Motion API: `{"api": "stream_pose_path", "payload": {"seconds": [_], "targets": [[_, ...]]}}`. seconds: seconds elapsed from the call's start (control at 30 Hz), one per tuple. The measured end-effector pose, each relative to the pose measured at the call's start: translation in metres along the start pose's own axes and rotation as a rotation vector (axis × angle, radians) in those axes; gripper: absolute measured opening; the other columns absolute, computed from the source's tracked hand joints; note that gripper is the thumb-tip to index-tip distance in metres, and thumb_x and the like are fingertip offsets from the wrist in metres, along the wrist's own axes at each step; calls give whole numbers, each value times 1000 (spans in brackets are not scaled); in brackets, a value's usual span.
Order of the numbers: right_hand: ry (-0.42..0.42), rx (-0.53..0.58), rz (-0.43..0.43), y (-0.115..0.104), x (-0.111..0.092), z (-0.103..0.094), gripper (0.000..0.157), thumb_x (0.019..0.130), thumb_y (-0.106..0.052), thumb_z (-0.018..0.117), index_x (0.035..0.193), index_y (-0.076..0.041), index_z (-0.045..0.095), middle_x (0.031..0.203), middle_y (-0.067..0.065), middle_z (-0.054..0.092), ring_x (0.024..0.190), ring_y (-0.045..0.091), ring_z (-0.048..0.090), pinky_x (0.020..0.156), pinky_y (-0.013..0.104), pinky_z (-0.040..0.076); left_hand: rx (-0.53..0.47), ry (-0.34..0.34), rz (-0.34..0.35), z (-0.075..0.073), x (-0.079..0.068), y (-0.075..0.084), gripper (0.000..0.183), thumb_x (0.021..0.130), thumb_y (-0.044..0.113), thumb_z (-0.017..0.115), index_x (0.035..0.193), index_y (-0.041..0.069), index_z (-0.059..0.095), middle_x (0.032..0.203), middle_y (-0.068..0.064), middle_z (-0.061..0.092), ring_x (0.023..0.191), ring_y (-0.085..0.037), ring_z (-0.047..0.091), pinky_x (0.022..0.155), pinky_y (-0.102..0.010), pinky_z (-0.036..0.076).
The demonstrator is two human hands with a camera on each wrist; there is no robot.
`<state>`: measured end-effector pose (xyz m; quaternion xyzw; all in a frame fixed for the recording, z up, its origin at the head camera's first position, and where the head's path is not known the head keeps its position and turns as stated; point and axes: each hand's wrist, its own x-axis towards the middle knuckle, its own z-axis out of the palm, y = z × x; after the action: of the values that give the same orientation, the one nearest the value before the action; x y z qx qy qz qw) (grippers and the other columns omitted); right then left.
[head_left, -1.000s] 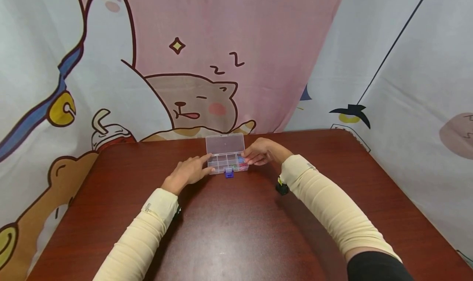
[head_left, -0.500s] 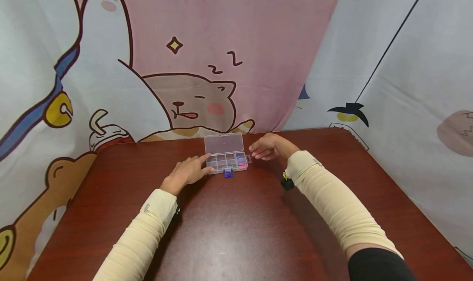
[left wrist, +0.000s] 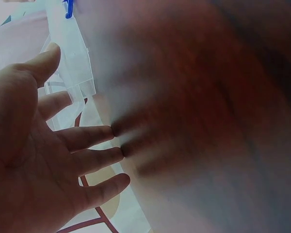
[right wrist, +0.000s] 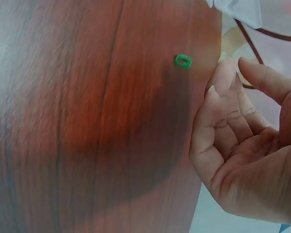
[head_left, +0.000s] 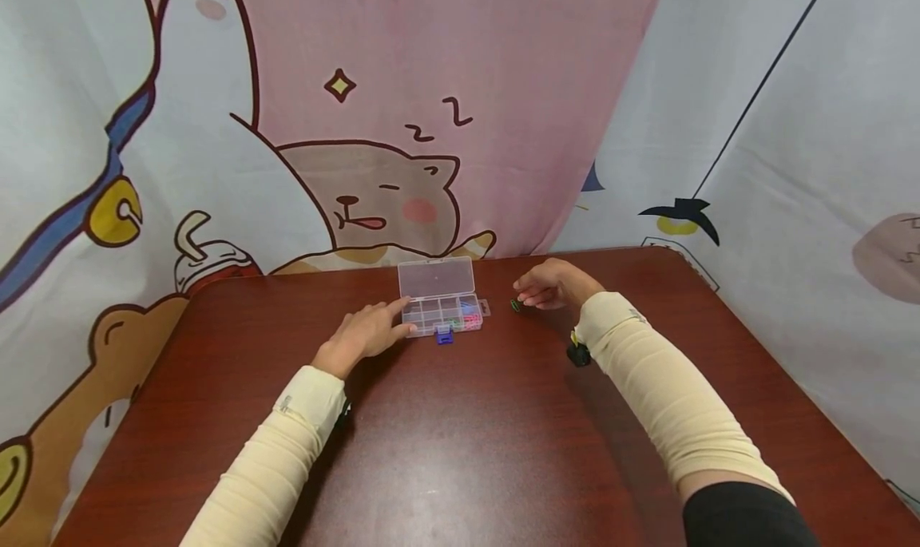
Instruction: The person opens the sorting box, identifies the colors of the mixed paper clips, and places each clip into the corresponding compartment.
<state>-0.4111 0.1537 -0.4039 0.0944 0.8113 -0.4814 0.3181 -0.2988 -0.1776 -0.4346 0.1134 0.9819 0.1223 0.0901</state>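
Note:
A clear plastic compartment box [head_left: 424,321] stands with its see-through lid [head_left: 436,279] raised at the back and a blue latch [head_left: 445,336] at the front. Pink, blue and green small pieces [head_left: 470,321] lie in its right-hand compartments. My left hand [head_left: 364,331] touches the box's left end with thumb and index finger; its other fingers are spread straight in the left wrist view. To the right of the box, a small green oblong loop [right wrist: 183,60] lies on the table. My right hand [head_left: 549,283] hovers beside it, fingers loosely bent, thumb and index tips apart with nothing between them.
The brown wooden table [head_left: 446,443] reaches back to a cartoon-printed curtain [head_left: 539,116] close behind the box. A clear hanging tab [head_left: 485,308] sticks out from the box's right end.
My right hand has moved from the box's right compartments out to the right. The green loop now shows on the table beside it. My left hand stays at the box.

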Motion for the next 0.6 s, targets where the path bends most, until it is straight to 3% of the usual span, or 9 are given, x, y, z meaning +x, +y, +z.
{"api": "stream_pose_path", "payload": {"seconds": [0.33, 0.6], "targets": [[14, -78, 31, 13, 3, 0, 20, 92, -16, 63, 104, -1, 68, 69, -1, 69, 63, 9, 65, 70, 30, 50, 16, 7, 6, -1, 1, -1, 66, 98, 53, 48, 154, 23, 31, 141, -18, 51, 127, -39, 50, 96, -62, 42], [65, -194, 12, 12, 2, 14, 19, 90, -18, 65, 99, -2, 71, 69, 0, 69, 64, 10, 66, 62, 28, 50, 8, 4, 1, 0, 1, -1, 66, 98, 53, 48, 154, 23, 31, 141, -18, 51, 127, -39, 49, 97, -63, 40]]}}
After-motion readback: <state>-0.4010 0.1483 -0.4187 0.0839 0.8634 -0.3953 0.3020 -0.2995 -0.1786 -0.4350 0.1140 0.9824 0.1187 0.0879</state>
